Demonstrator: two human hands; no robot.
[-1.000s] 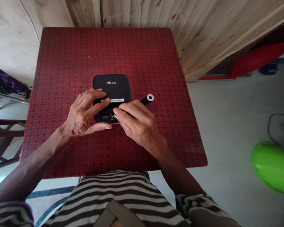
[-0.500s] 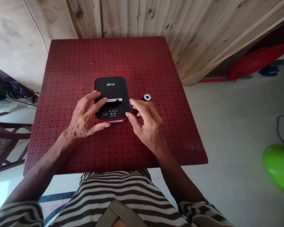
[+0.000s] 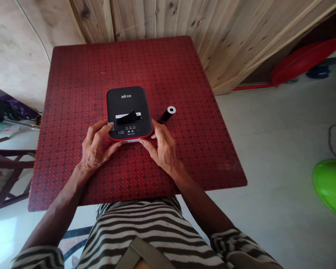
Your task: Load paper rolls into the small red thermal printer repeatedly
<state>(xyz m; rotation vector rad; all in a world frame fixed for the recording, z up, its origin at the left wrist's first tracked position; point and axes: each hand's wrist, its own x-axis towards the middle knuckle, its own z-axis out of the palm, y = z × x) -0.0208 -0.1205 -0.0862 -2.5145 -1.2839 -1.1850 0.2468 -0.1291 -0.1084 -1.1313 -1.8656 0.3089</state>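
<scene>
A flat black device with a red rim [image 3: 128, 104], resembling a small printer, lies on the table. From its slot a black strip [image 3: 128, 117] sticks up, beside a white label. My left hand [image 3: 95, 144] grips the device's front left corner, thumb at the front edge and fingers at the left side, by a small grey tab [image 3: 111, 126]. At the front right corner my right hand [image 3: 164, 145] grips it too, thumb along the front and fingers along the right side. Just beyond the right fingers lies a black roll [image 3: 165, 116] with a white end and hollow core.
The table [image 3: 207, 149] has a red patterned cover and stands against a wooden plank wall [image 3: 162, 18]. A dark wooden chair [image 3: 11, 164] is at the left. On the floor to the right are a green rounded object [image 3: 332, 185] and a red one [image 3: 305, 61].
My left fingers have drawn back from the slot to the left side, and the black strip now stands up more. My right hand has shifted to the front corner, uncovering more of the roll.
</scene>
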